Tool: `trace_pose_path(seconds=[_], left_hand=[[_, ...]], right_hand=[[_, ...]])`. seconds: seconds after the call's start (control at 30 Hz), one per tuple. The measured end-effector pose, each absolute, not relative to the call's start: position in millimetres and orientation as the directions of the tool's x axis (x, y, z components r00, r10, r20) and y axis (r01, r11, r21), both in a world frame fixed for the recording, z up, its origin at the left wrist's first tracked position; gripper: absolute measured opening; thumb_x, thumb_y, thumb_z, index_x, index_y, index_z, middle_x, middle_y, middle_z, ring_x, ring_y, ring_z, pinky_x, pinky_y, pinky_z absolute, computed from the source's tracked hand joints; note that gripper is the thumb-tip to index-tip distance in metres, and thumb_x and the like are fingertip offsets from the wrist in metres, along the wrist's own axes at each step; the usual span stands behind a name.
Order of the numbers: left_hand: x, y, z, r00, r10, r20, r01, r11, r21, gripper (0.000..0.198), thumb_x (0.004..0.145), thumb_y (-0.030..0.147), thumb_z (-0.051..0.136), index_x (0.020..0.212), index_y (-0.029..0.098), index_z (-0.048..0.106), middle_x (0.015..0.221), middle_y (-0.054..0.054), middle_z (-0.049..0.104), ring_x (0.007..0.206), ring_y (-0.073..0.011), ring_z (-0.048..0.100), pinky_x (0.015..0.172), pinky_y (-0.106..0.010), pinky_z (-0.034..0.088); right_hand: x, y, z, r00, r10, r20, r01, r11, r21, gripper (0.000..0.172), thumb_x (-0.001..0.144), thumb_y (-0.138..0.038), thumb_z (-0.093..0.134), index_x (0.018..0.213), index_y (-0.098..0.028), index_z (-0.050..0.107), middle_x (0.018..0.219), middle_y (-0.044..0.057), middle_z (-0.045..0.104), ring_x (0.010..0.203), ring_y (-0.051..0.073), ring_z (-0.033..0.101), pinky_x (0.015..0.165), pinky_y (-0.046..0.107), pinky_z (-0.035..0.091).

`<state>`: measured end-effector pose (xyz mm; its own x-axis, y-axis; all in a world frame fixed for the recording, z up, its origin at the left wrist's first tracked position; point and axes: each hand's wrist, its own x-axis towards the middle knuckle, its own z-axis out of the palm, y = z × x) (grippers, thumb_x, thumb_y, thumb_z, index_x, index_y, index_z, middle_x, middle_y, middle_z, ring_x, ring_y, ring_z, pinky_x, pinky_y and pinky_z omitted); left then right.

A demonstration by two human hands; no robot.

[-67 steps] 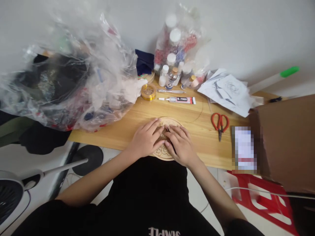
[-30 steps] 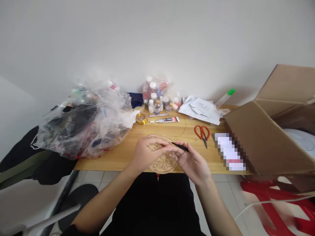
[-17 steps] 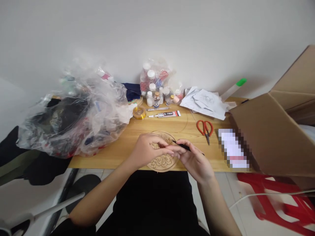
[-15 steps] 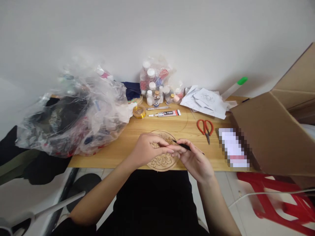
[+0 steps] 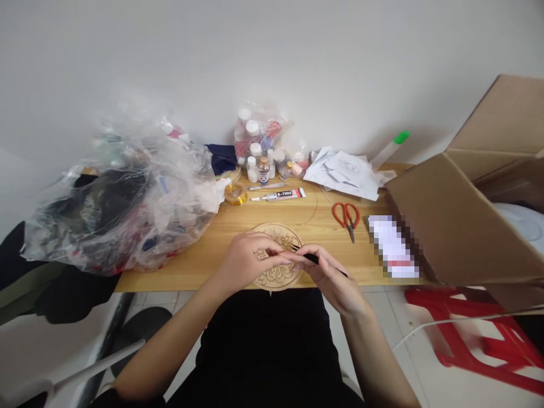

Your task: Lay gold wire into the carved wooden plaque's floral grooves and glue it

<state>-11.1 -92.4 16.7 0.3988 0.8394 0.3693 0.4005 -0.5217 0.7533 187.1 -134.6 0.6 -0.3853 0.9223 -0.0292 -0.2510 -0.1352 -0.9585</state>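
Observation:
Black tweezers [image 5: 311,258] lie in my right hand [image 5: 342,286], whose fingers are closed around them with the two tips pointing left. My left hand [image 5: 242,263] is pinched, its fingertips meeting those of my right hand; whatever is between them is too small to make out. Directly below both hands, a round wooden disc [image 5: 264,229] with a flower pattern in line lies at the table's front edge, partly covered by my fingers. Thin golden bits [image 5: 284,242] show on the disc near the tweezers' tips.
Behind the hands lie a B-7000 glue tube [image 5: 285,194], a gold wire spool [image 5: 235,194] and several small bottles [image 5: 263,170]. Red-handled scissors [image 5: 347,218], a blurred-out phone [image 5: 393,246] and a cardboard box [image 5: 442,226] are at right. A bulky plastic bag [image 5: 170,192] fills the left.
The view has shifted slightly, so the tabletop things sit a little further left. The tweezers' two tips now show apart. Both hands stay together over the disc.

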Motion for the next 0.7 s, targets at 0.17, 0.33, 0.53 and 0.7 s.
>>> trace_pose_path(seconds=[0.17,0.33,0.53,0.7], left_hand=[[-11,-98,12,0.366,0.655,0.661,0.483,-0.741,0.466,0.014,0.085,0.033,0.065,0.088,0.019,0.067,0.081,0.001,0.073,0.077,-0.0137,0.067,0.074,-0.030,0.049],[-11,-103,20,0.379,0.597,0.707,0.572,-0.752,0.328,0.011,0.089,0.033,0.060,0.089,0.024,0.066,0.084,0.002,0.073,0.075,-0.0141,0.068,0.073,-0.032,0.050],[-6,-101,21,0.324,0.539,0.778,0.531,-0.784,0.322,0.010,0.085,0.029,0.066,0.093,0.023,0.064,0.083,0.001,0.073,0.074,-0.0146,0.068,0.071,-0.031,0.050],[-3,-102,17,0.299,0.606,0.738,0.472,-0.765,0.437,0.012,0.081,0.026,0.070,0.089,0.019,0.065,0.079,0.000,0.072,0.076,-0.0145,0.068,0.072,-0.029,0.050]], right_hand=[[182,-134,3,-0.336,0.941,-0.026,-0.335,-0.145,-0.931,0.027,0.094,-0.044,0.035,0.105,-0.025,0.051,0.111,0.009,0.070,0.101,0.023,0.067,0.085,0.044,0.052],[181,-133,2,-0.311,0.944,-0.115,-0.348,-0.225,-0.910,0.030,0.093,-0.047,0.028,0.103,-0.026,0.047,0.115,0.010,0.069,0.111,0.023,0.063,0.089,0.047,0.051],[178,-135,2,-0.364,0.921,-0.138,-0.541,-0.329,-0.774,0.027,0.093,-0.047,0.038,0.101,-0.028,0.056,0.110,0.003,0.071,0.107,0.019,0.064,0.089,0.039,0.050],[181,-137,2,-0.369,0.928,-0.051,-0.521,-0.252,-0.815,0.025,0.093,-0.046,0.046,0.103,-0.028,0.060,0.107,0.003,0.072,0.101,0.020,0.064,0.093,0.039,0.046]])
